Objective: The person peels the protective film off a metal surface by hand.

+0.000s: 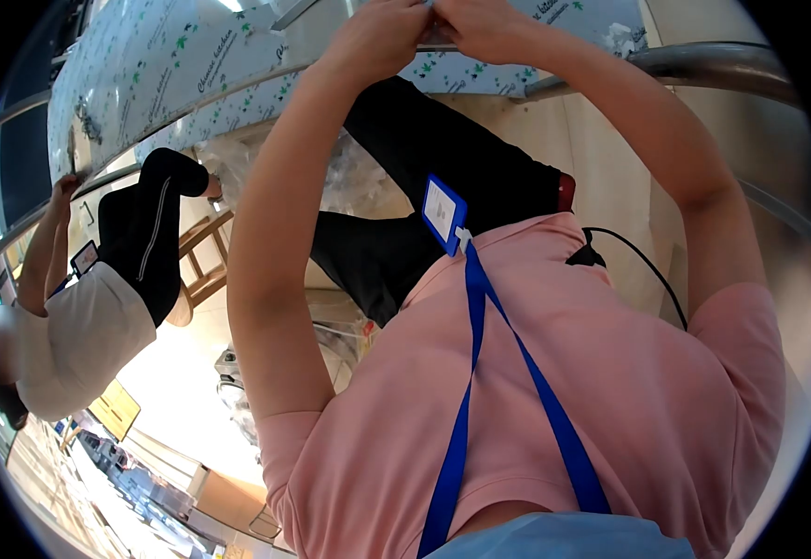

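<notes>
At the top edge of the view, my left hand (379, 35) and my right hand (491, 28) meet, fingers bent and close together. Both look closed in a pinch, but the fingertips are partly cut off and whatever lies between them cannot be made out. They are over the near edge of a table covered with a pale blue sheet (168, 70) printed with green leaves and lettering. A metal rail (717, 70) runs along this edge, near my right forearm.
To the left, a co-worker (88, 298) in a white top sits on a wooden stool (202, 252), one hand (66, 189) at the table edge. Crumpled clear plastic (359, 177) lies beyond my legs. A blue-framed badge (444, 214) hangs from my neck. A black cable (652, 270) curves at my right side.
</notes>
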Available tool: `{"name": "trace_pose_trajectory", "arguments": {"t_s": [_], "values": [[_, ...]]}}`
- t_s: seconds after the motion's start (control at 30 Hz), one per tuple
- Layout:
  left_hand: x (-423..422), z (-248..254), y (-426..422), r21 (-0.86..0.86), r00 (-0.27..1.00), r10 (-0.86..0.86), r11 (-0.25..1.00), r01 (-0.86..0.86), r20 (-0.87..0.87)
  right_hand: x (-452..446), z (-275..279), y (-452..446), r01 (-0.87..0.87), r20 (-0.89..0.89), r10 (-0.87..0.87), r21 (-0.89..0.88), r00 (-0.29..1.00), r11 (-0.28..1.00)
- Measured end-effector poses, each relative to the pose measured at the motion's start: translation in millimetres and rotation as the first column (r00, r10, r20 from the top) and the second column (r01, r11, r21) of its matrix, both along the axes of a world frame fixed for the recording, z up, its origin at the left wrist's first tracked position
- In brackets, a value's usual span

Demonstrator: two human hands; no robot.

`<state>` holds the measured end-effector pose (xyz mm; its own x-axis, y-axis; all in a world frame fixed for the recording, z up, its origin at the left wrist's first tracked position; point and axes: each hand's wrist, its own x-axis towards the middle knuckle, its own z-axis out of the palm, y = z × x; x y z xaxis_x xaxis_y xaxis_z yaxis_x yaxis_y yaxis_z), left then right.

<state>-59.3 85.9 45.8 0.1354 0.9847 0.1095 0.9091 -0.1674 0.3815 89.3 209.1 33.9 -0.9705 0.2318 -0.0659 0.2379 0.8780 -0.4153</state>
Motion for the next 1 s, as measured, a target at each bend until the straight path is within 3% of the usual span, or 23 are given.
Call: {"name": "trace_pose_trajectory", "arguments": {"t_s": [0.27, 0.37, 0.47, 0.57, 0.67, 1.0], "values": [[-3.0, -12.0, -0.8, 0.019, 0.999, 0.027, 0.999, -0.026, -0.044, -0.1, -1.5, 4.1, 0.064, -0.039, -0.065, -0.033, 0.997, 0.997], [0.5, -3.1, 4.1, -0.071, 0.946, 0.219, 0.975, -0.208, 0.237, -3.1, -11.1, 15.3, 0.049, -0.058, -0.050, -0.017, 0.997, 0.999], [-8.3, -8.5, 9.8, -0.037, 0.964, 0.178, 0.984, -0.174, 0.200, -7.0, 2.1, 12.4, 0.005, 0.053, -0.002, -0.046, 0.999, 0.999], [-9.2, -7.3, 7.3, 0.060, 0.963, 0.062, 0.995, -0.080, 0.261, -6.2, 11.3, 3.0, 0.035, 0.016, -0.034, -0.024, 0.999, 0.999], [-16.7, -7.9, -1.8, -0.049, 0.928, 0.091, 0.996, -0.079, 0.360, -6.1, 22.3, -4.6, 0.056, 0.045, -0.055, -0.029, 0.997, 0.998], [-27.6, 7.7, -9.1, -0.032, 0.988, 0.002, 0.999, 0.003, 0.157, -14.3, 6.6, -4.9, 0.036, -0.073, -0.039, -0.050, 0.997, 0.998]]}}
